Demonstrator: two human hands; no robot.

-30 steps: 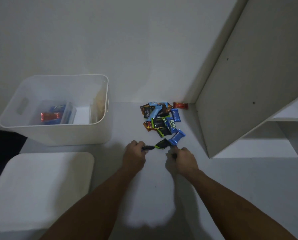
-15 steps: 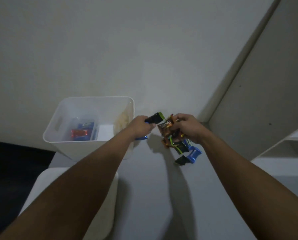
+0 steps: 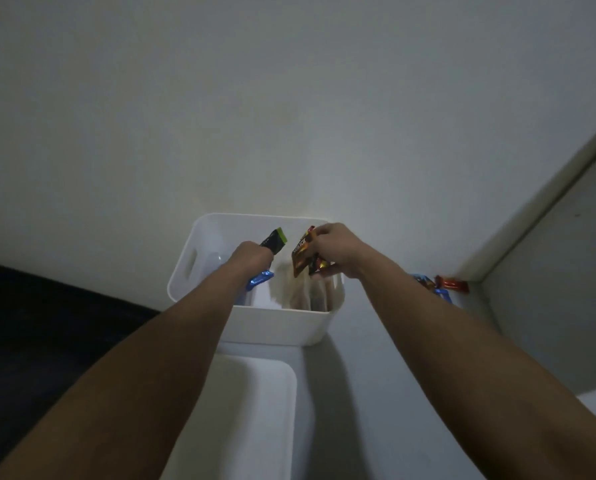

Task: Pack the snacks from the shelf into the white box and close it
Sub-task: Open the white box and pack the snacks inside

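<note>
The white box (image 3: 275, 325) stands open against the wall, and both my hands are over it. My left hand (image 3: 253, 259) grips a black snack bar with a green end (image 3: 274, 241) and a blue wrapper (image 3: 261, 280) that sticks out below the fist. My right hand (image 3: 334, 252) holds a small bunch of orange-brown snack packets (image 3: 302, 258) above the box's right half. A few more snacks (image 3: 440, 287), blue, orange and red, lie on the shelf surface to the right, partly hidden by my right forearm.
The box's white lid (image 3: 251, 417) lies flat in front of the box, between my forearms. A grey shelf side panel (image 3: 559, 258) rises at the right. A dark area (image 3: 40, 327) lies left of the shelf surface.
Both hands lifted snacks off the pile and carried them left, from the shelf surface to above the open box. The camera tilted up and left.
</note>
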